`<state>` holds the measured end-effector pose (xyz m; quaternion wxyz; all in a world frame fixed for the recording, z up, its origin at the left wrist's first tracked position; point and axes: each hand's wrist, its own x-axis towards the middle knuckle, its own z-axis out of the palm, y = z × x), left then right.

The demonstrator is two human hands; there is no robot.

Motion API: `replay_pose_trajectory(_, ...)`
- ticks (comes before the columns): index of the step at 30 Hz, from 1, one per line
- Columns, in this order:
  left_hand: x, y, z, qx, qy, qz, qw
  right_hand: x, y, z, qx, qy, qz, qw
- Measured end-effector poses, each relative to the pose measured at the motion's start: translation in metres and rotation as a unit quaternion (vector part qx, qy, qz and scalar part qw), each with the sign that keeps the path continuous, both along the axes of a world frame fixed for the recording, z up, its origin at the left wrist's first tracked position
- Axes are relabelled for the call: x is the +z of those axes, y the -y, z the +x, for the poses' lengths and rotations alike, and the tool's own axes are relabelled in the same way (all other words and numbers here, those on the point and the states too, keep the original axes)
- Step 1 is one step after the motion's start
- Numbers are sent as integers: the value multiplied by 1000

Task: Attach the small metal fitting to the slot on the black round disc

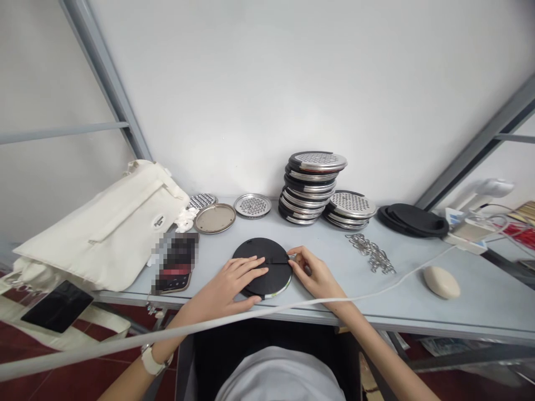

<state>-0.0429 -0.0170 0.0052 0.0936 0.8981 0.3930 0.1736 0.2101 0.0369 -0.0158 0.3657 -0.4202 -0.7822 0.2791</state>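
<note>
A round black disc (267, 253) with a metal rim lies near the table's front edge. My left hand (228, 284) rests flat on its left part, fingers stretched out. My right hand (313, 270) pinches something small at the disc's right edge; what it holds is too small to name. A heap of small metal rings (371, 253) lies to the right of that hand.
At the back stand two stacks of perforated metal-and-black discs (311, 186), (350, 210), loose metal discs (252, 205), (214, 218), and black rubber rings (413, 220). A white bag (108, 228), phones (175, 264), (56, 306), a beige oval object (441, 282) and a white cable (125, 342) lie around.
</note>
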Motion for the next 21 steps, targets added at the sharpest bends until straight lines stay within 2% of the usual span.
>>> replay_pose_trajectory(11,-1,-1,0,-4,7,1,1000,0,-2,2,-21,-76,6,997)
replay_pose_trajectory(21,-1,-1,0,-4,4,0,1000,-1,-2,2,-37,-94,20,995)
